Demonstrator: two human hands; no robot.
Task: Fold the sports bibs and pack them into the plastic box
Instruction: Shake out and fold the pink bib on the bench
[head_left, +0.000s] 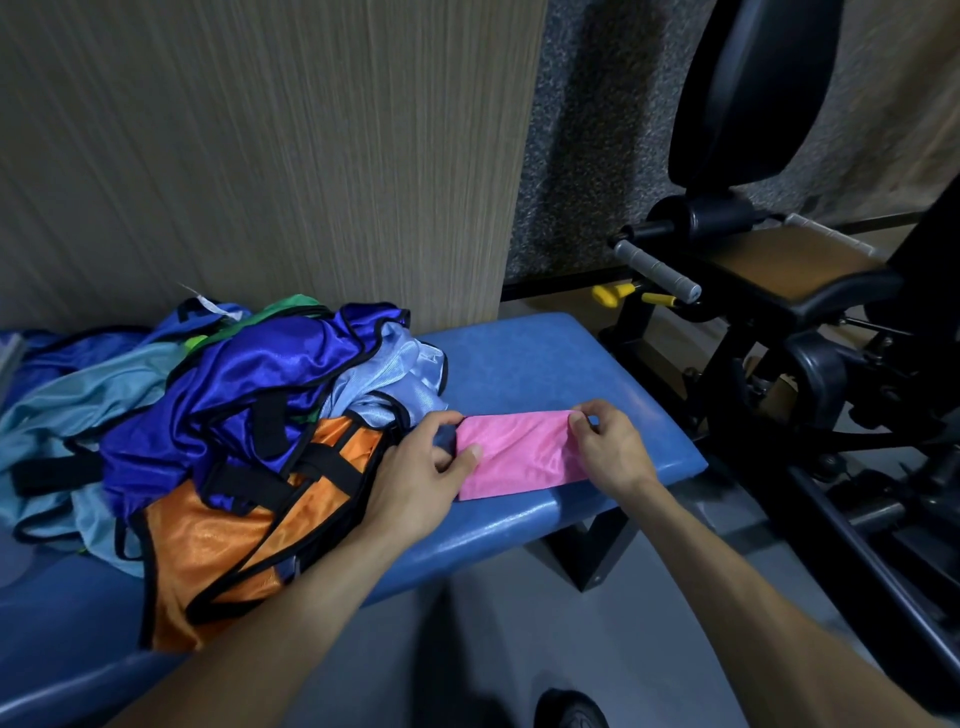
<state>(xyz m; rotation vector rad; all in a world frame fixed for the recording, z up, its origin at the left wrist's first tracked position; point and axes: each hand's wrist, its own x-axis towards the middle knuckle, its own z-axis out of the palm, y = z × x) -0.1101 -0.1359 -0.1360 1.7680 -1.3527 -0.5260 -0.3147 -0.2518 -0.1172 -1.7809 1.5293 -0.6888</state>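
A pink bib (519, 454), folded into a small rectangle, lies on the right end of the blue padded bench (545, 358). My left hand (421, 478) pinches its left edge, thumb on top. Its upper right corner is pinched by my right hand (610, 441). To the left sits a loose heap of bibs: an orange one (218, 545) in front, a dark blue one (260, 384) on top, light blue ones (78, 400) behind and a green one (291, 306) at the back. The plastic box is not in view.
A beige wall panel (260, 156) rises right behind the bench. Black gym equipment (779, 270) with a grey handle and yellow knobs stands close on the right. Grey floor (493, 649) lies in front, with a dark shoe tip at the bottom.
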